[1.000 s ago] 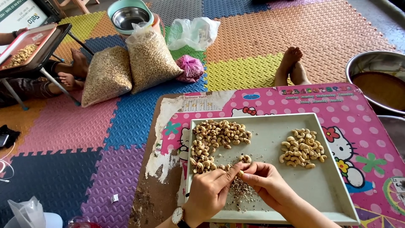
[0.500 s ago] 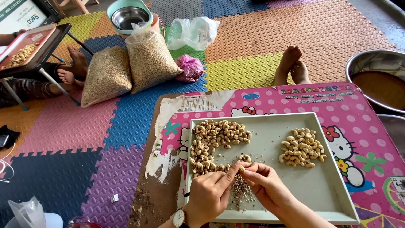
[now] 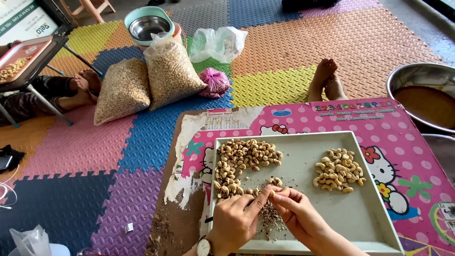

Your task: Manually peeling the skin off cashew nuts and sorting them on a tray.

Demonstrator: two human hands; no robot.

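1. The person sits on the floor at a low table with a pink cartoon-print top (image 3: 303,121), bare feet (image 3: 326,80) stretched out past its far edge.
2. A pale grey rectangular plastic tray (image 3: 365,218) lies on the table, right in front of them.
3. The left hand (image 3: 239,218), a wristwatch (image 3: 204,246) on its wrist, and the right hand (image 3: 296,213) meet over the near left part of the tray.
4. Both hands have their fingertips pressed together around one small pale cashew kernel (image 3: 272,193), thumb and forefinger of each pinching it from either side; the other fingers curl loosely.
5. Under the hands lies a scatter of brownish skin flakes (image 3: 271,219) on the tray floor.
6. A larger heap of browner, unpeeled cashews (image 3: 241,159) fills the tray's far left corner and trails down its left side towards the hands.
7. A smaller pile of paler peeled cashews (image 3: 337,170) sits well apart on the right side of the tray.
8. Beyond the table, on the coloured foam puzzle mats (image 3: 142,142), two clear plastic bags full of nuts (image 3: 147,80) lean together, with a small pink net bag (image 3: 214,81) just beside them.
9. A wide steel basin holding brown liquid (image 3: 424,97) stands at the right.
10. At the far left another person's bare feet (image 3: 85,85) rest under a small folding table.
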